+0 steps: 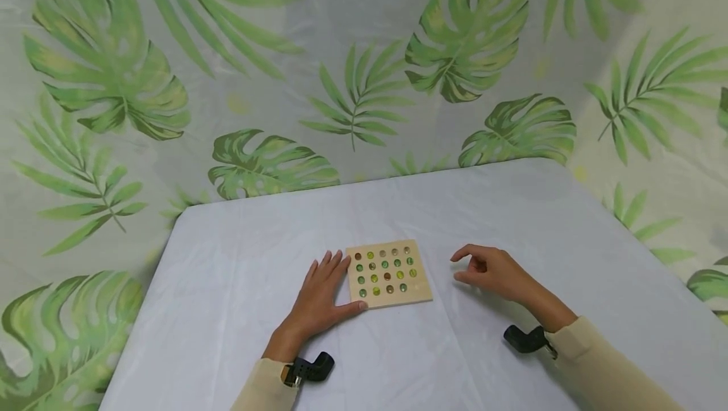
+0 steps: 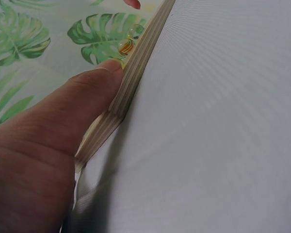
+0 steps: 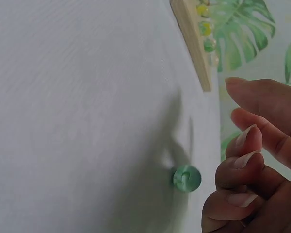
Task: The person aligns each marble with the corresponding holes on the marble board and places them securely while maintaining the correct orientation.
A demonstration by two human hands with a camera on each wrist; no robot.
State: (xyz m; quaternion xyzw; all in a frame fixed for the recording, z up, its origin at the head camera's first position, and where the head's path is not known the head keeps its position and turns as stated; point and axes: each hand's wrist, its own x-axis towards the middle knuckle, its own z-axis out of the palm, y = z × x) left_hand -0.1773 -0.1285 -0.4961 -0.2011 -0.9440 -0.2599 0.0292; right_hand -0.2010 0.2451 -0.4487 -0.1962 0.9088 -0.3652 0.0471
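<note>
A pale wooden board (image 1: pixel 419 295) lies flat on the table, with several rows of glass marbles (image 1: pixel 385 264) in green, yellow, clear and brown. My left hand (image 1: pixel 320 302) rests at the board's left side, fingers stretched out and index fingertip at the edge. Its thumb (image 2: pixel 94 87) lies straight against the near left corner. To the right of the board hovers my right hand (image 1: pixel 493 273), thumb and index finger apart with nothing between them, the other fingers curled inward. Beside those fingers, a green marble (image 3: pixel 187 178) is on the cloth; the hand hides it in the head view.
A white cloth (image 1: pixel 239 259) covers the table. Behind the table and at its sides hangs a curtain (image 1: pixel 370 12) printed with green leaves. Each wrist carries a black camera, one on the left (image 1: pixel 311 368) and one on the right (image 1: pixel 526 339).
</note>
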